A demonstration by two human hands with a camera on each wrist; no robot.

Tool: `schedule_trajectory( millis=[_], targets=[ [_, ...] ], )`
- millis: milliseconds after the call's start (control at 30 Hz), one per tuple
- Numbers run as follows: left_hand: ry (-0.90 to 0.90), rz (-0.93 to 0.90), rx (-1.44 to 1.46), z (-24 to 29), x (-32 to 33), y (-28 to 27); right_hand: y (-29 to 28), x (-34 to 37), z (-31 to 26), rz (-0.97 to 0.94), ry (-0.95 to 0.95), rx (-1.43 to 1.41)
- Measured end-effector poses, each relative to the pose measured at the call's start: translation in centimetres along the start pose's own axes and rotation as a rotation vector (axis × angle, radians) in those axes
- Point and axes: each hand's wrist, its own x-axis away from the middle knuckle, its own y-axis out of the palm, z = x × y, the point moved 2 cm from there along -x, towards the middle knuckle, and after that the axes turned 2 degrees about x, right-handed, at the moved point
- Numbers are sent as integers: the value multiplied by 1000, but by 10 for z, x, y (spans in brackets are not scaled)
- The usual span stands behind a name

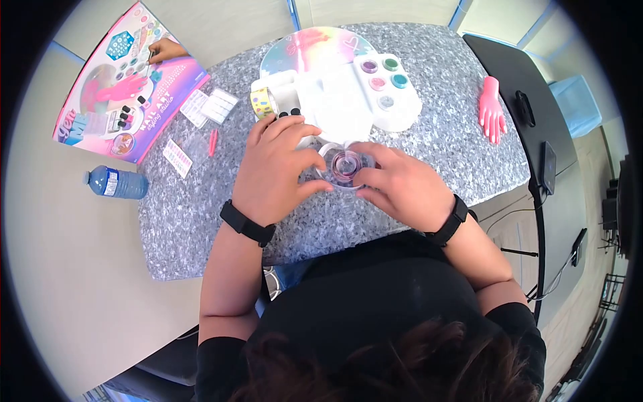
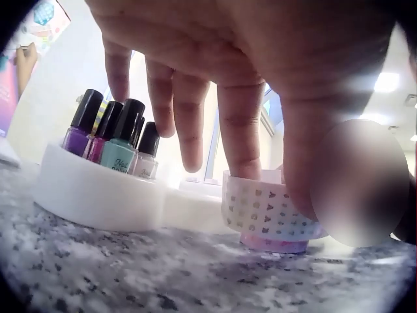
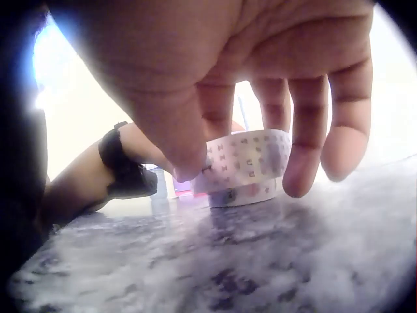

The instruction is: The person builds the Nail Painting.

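A see-through roll of sticker strip (image 1: 346, 166), patterned with small rows of marks, stands on its edge on the stone-look tabletop between both hands. Its wound pink centre sits lower than the loose outer turn (image 2: 264, 205). My left hand (image 1: 278, 164) holds the roll's left side, the index fingertip behind the upper rim and the thumb in front. From the right, my right hand (image 1: 402, 184) grips it, thumb (image 3: 186, 153) on one side and fingers around the other. Beyond the left hand, several nail polish bottles (image 2: 124, 134) stand in a white holder (image 2: 98, 189).
A white station (image 1: 335, 110) with glitter pots (image 1: 377, 83) stands behind the hands, beside a yellow patterned tape roll (image 1: 263, 102). Left are a box (image 1: 127, 87), sticker sheets (image 1: 177, 158), pink tools (image 1: 213, 143) and a bottle (image 1: 117, 183). A pink model hand (image 1: 491, 110) lies right.
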Motion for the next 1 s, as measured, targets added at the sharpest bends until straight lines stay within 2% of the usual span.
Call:
schedule_trajectory(
  millis=[167, 467, 533, 667, 733, 833, 1000],
  targets=[
    [-53, -3, -20, 3, -1, 0, 5, -3, 2, -28, -41, -56],
    [-33, -32, -8, 6, -1, 2, 3, -4, -3, -39, -55, -176],
    [-30, -66, -5, 7, 0, 2, 4, -5, -4, 8, -128, -179],
    [-16, -97, 23, 7, 0, 4, 7, -4, -3, 37, -155, -210],
    [-18, -93, 22, 6, 1, 6, 9, -3, -1, -40, -70, -295],
    [-15, -104, 14, 5, 1, 6, 5, -3, -4, 8, -65, -348],
    [2, -119, -2, 5, 2, 7, 4, -3, -3, -16, -11, -294]
  ],
)
